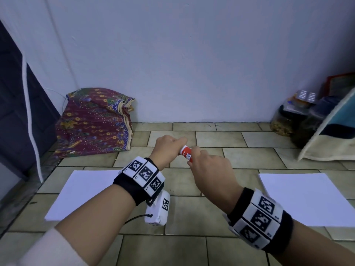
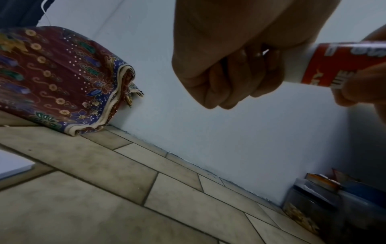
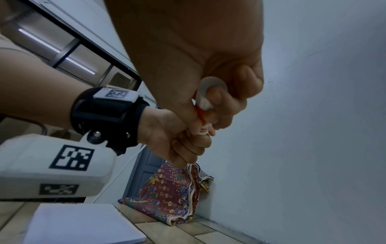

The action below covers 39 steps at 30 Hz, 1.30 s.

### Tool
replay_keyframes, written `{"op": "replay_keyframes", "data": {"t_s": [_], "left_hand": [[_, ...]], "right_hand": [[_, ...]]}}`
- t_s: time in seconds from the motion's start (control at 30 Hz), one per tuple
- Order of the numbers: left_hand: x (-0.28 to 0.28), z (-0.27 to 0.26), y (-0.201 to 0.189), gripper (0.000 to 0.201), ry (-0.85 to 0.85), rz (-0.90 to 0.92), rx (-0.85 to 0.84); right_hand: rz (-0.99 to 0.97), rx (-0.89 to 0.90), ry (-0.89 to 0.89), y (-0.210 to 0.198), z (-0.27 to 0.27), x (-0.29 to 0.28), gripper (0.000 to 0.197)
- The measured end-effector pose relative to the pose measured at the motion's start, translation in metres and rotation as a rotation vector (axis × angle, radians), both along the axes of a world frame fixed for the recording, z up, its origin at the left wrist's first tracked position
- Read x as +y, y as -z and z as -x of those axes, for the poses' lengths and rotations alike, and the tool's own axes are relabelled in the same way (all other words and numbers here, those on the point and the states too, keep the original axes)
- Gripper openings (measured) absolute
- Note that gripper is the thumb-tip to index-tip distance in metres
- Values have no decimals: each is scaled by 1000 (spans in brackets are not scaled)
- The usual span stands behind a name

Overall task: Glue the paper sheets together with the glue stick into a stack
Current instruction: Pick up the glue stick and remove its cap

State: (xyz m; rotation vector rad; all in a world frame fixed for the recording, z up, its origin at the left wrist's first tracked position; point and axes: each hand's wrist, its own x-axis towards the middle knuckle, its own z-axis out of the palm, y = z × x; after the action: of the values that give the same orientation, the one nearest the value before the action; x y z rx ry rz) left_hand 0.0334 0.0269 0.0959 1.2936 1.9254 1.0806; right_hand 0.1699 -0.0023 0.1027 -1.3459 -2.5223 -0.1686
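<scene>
A red and white glue stick (image 1: 186,153) is held in the air above the tiled floor, between both hands. My right hand (image 1: 208,166) grips its red body (image 2: 342,66), fingers curled round the tube (image 3: 205,99). My left hand (image 1: 169,145) is closed round the stick's far end, which is hidden inside the fist (image 2: 227,76). A white paper stack (image 1: 80,192) lies on the floor at the left (image 3: 83,224), and a second white stack (image 1: 311,198) lies at the right.
A folded batik cloth (image 1: 94,121) lies against the wall at the back left. Jars and clutter (image 1: 299,120) stand at the back right beside a leaning cushion (image 1: 334,131). A dark door (image 1: 17,104) is at the far left. Tiled floor (image 1: 182,217) lies between the paper stacks.
</scene>
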Motion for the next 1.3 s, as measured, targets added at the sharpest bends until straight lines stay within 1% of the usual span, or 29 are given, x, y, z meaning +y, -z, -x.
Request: {"op": "replay_keyframes", "data": {"t_s": [0.07, 0.1, 0.13, 0.17, 0.2, 0.23, 0.27, 0.3, 0.33, 0.37, 0.4, 0.5, 0.53, 0.6, 0.67, 0.7, 0.77, 0.83, 0.97, 1.07, 1.17, 1.23, 1.27, 1.3], "left_hand": [[4, -7, 0, 48, -25, 71, -54], [6, -3, 0, 44, -44, 86, -77], [7, 5, -2, 36, -70, 141, -61], [8, 21, -4, 27, -117, 208, 7], [9, 44, -6, 25, -207, 228, 95], [11, 70, -9, 34, -342, 189, 111], [10, 89, -16, 43, -428, 157, 77], [11, 102, -23, 49, -459, 109, 70], [13, 108, -26, 48, -429, 79, 102], [15, 107, -27, 42, -367, 91, 126], [18, 103, -27, 37, -296, 118, 143], [26, 94, -19, 40, -132, 206, 194], [28, 92, -12, 40, -89, 251, 245], [34, 89, 5, 42, -9, 359, 417], [40, 85, 20, 39, 20, 393, 600], [42, 86, 28, 32, 24, 386, 643], [48, 88, 42, 18, 32, 366, 642], [52, 87, 53, 15, 16, 348, 593], [65, 82, 69, 19, 3, 338, 569], [74, 86, 79, 24, 19, 378, 577], [79, 92, 84, 33, 62, 440, 659], [79, 96, 88, 50, 110, 451, 745], [78, 97, 86, 58, 125, 426, 796], [74, 97, 82, 60, 122, 354, 833]], "right_hand": [[19, -21, -18, -3, -2, 1, 44], [11, -38, -25, -6, -4, -2, 40], [-53, -39, -17, -11, -7, -9, 32], [-132, -30, -2, -10, -11, -17, 20], [-170, -23, -5, -12, -17, -28, 12], [-167, -19, -42, -12, -25, -39, 10], [-122, -17, -80, -9, -31, -46, 10], [-31, -38, -83, -7, -34, -47, 16], [38, -82, -90, -5, -36, -45, 24], [51, -95, -85, -4, -36, -39, 30], [53, -64, -71, -4, -35, -32, 30], [197, 33, -48, 0, -32, -8, 30], [244, 72, -54, 3, -34, -3, 30], [304, 143, -58, 8, -36, 2, 30], [328, 151, -62, 13, -37, 4, 29], [340, 160, -64, 16, -37, 5, 28], [367, 215, -66, 21, -39, 8, 27], [396, 283, -74, 26, -42, 11, 26], [422, 359, -91, 29, -45, 16, 21], [457, 424, -111, 31, -46, 21, 23], [477, 436, -116, 37, -45, 27, 28], [481, 409, -107, 41, -44, 30, 27], [485, 395, -95, 43, -44, 32, 26], [494, 386, -77, 45, -43, 35, 25]]}}
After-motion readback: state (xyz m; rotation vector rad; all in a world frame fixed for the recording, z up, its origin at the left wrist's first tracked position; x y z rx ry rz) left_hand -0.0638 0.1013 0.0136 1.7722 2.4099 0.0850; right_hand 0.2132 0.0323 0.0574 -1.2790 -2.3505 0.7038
